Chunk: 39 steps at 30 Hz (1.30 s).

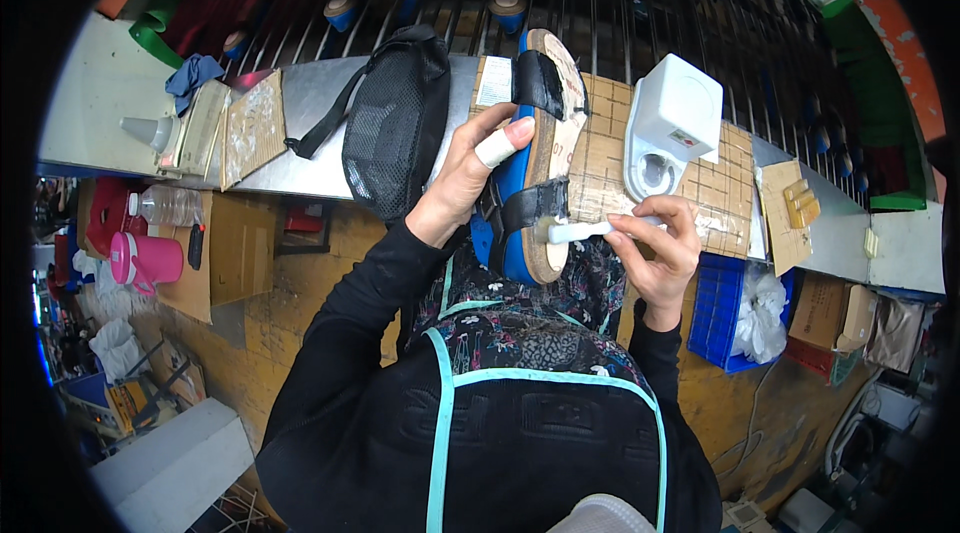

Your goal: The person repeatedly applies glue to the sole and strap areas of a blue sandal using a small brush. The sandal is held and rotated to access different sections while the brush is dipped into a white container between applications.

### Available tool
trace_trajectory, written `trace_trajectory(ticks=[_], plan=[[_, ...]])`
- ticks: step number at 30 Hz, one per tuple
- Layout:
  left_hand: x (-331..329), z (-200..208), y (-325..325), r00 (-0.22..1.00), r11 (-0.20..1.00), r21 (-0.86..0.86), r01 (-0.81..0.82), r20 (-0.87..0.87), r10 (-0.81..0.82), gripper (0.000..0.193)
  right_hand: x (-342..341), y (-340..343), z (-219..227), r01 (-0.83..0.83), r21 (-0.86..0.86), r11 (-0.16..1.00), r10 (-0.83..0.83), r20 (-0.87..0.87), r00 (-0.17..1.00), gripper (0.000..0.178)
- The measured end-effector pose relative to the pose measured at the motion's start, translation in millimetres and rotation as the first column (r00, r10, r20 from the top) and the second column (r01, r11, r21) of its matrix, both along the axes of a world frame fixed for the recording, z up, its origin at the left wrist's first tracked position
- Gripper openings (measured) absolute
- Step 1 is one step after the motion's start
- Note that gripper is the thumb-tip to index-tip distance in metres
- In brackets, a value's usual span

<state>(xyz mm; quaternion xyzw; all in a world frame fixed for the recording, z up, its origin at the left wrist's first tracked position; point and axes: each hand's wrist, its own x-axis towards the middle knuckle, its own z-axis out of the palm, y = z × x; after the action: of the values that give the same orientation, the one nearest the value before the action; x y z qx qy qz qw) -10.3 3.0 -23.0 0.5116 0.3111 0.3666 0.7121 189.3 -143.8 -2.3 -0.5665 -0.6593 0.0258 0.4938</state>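
Note:
A sandal [545, 158] with black straps, a blue sole side and a tan footbed is held up in front of me, its heel end toward my body. My left hand [465, 173] grips it by the side, the wrapped thumb lying along its edge. Between the fingertips of my right hand [660, 251] is a small white-handled brush [582, 231]; its tip meets the heel end of the footbed. Just beyond that hand, a white plastic pot [677, 113] with a round cup at its near end stands on taped cardboard [600, 138].
A black mesh bag [400, 123] lies left of the sandal on the metal bench. Behind it, a rack of metal rods [600, 8] carries several more sandals. Cardboard pieces [252, 130] lie on both sides. A blue crate [718, 308] and a pink jug [147, 261] stand lower down.

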Motion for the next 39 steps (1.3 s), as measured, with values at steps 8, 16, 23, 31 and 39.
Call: trace_trajectory(ticks=[8, 16, 23, 31, 39], plan=[[1.0, 5.8, -12.4, 0.983, 0.994, -0.05, 0.095, 0.161, -0.086, 0.063, -8.0, 14.1, -4.1, 0.097, -0.054, 0.994, -0.11, -0.336, 0.935, 0.015], [-10.8, 8.3, -21.1, 0.988, 0.994, -0.051, -0.099, 0.117, 0.105, 0.059, -13.0, -20.3, -6.1, -0.13, -0.235, 0.963, -0.008, -0.51, 0.86, 0.015], [-15.8, 2.7, -18.8, 0.983, 0.986, -0.012, -0.164, 0.077, 0.164, 0.07, -19.6, -28.0, -1.6, 0.018, -0.284, 0.959, -0.119, -0.341, 0.932, 0.016], [-14.7, 5.7, -26.3, 0.969, 0.967, 0.066, -0.247, 0.01, 0.247, 0.07, -25.0, -14.8, -3.6, 0.115, -0.241, 0.964, -0.169, -0.221, 0.961, 0.018], [-16.5, 4.3, -16.5, 0.988, 0.989, 0.018, -0.146, 0.041, 0.146, 0.066, -20.3, -9.4, -8.3, 0.093, -0.165, 0.982, -0.122, -0.174, 0.977, 0.021]])
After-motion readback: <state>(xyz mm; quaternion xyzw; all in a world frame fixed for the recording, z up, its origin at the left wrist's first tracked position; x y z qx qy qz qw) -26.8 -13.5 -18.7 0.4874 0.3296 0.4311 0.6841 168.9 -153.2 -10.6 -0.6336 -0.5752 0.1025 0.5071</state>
